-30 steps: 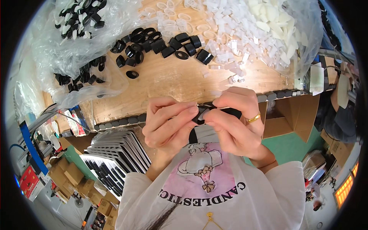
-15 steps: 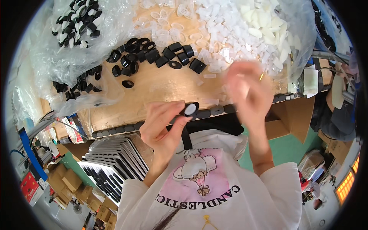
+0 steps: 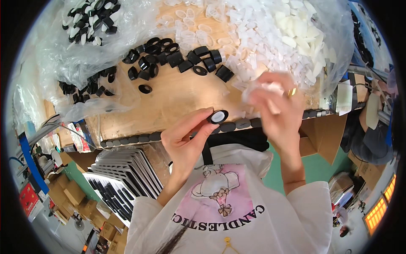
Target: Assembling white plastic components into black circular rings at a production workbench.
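Observation:
Between thumb and fingertips, my left hand (image 3: 186, 133) pinches a black oval ring-shaped part (image 3: 218, 117) with a white middle, just above the table's near edge. My right hand (image 3: 277, 106) is over the table to the right, close to the pile of small clear plastic pieces (image 3: 253, 36). Motion smears its fingers, and a whitish blur shows at their tips, so whether it holds anything is unclear. Several loose black oval parts (image 3: 174, 59) lie on the wooden table beyond my left hand. One black ring (image 3: 145, 89) sits apart from them.
Clear plastic sheeting (image 3: 122, 36) covers the table's left side, with black-and-white parts (image 3: 91, 21) on it. Off-white oval pieces (image 3: 302, 36) are heaped at the far right. Dark pads (image 3: 228, 126) line the near edge. Below stand stacked trays (image 3: 122, 169) and a cardboard box (image 3: 323, 137).
My left hand has shifted slightly right with the black oval part. My right hand stays near the clear pieces, still blurred, with a whitish blur now at its fingertips.

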